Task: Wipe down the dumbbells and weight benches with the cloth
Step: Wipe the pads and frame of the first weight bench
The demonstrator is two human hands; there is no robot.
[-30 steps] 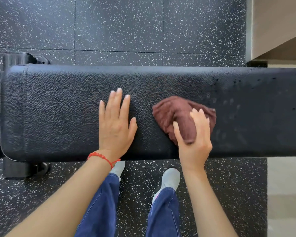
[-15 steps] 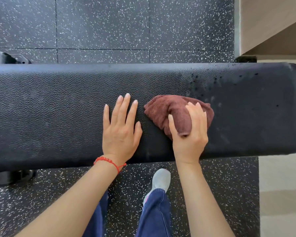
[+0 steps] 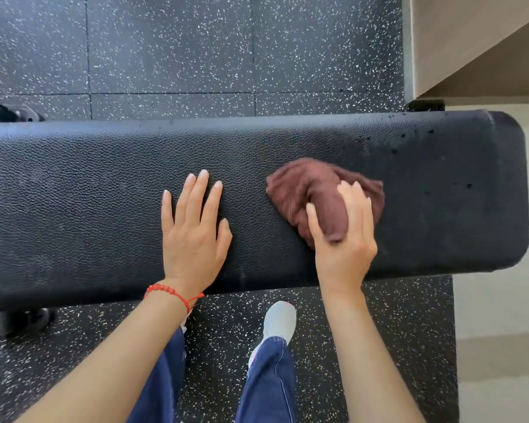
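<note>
The right hand (image 3: pixel 342 236) grips a bunched brown cloth (image 3: pixel 306 190), thumb and fingers curled round a fold of it, and presses it down on the black padded weight bench (image 3: pixel 89 209). Most of the cloth spills out ahead of the fingers and toward the thumb side, lying flat against the pad. The left hand (image 3: pixel 193 236) lies flat on the same pad just beside the right, fingers straight and slightly spread, holding nothing; a red bracelet (image 3: pixel 173 293) circles its wrist. The bench's long axis runs crosswise to both forearms, so any stroke along it is a sideways sweep. The unwiped-looking part, by my judgement, lies outward from the right hand's little-finger side: there the pad shows dark specks (image 3: pixel 394 151) and faint smears up to its rounded end, which sits near the right hand and well apart from the left. The right hand is plainly the nearer one for that stretch, and the left seems only to brace. Beyond the left hand the pad runs on and is cut off by the frame, so how much of it remains is not knowable. No dumbbells are in view. The right fingers and cloth edge are blurred, so the exact grip is hard to read. Below the pad, part of the frame's foot (image 3: pixel 16 322) and a grey shoe (image 3: pixel 280 319) show on the speckled floor (image 3: pixel 196 50).
</note>
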